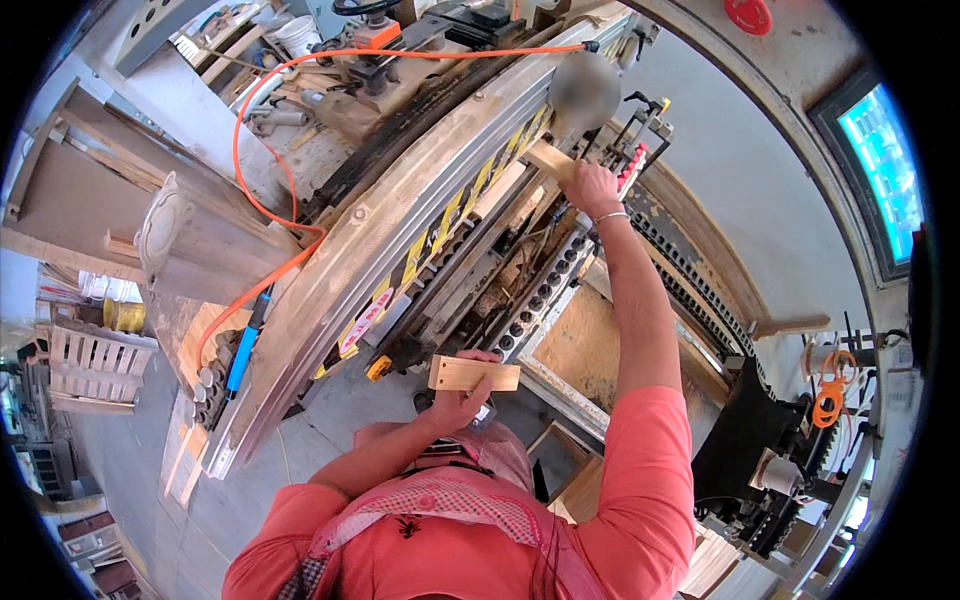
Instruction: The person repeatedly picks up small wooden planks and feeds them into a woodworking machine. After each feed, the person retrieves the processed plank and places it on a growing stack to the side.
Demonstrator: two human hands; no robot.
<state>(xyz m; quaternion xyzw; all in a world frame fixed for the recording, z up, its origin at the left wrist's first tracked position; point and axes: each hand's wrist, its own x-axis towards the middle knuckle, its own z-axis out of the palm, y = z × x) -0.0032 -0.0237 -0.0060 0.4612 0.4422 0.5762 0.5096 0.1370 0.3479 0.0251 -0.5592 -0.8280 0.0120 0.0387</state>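
My left hand (455,408) is closed around a short light wooden block (460,374) with small dark holes near one end, held low in front of my body. Reaching far forward, my right hand (594,188) grips the near end of another light wooden piece (548,158). That piece lies at the far end of a long woodworking machine, beside its metal beam (420,180) with yellow-and-black striped tape. Below my right arm runs a row of round black rollers or caps (535,303). My fingers partly cover both pieces.
An orange hose (235,150) loops over the beam to a blue air gun (243,350). To the right are a lit screen (880,170), a red button (748,14) and orange scissors (828,400). A wooden-framed panel (570,340) lies under my right arm. Wood scraps fill the far left.
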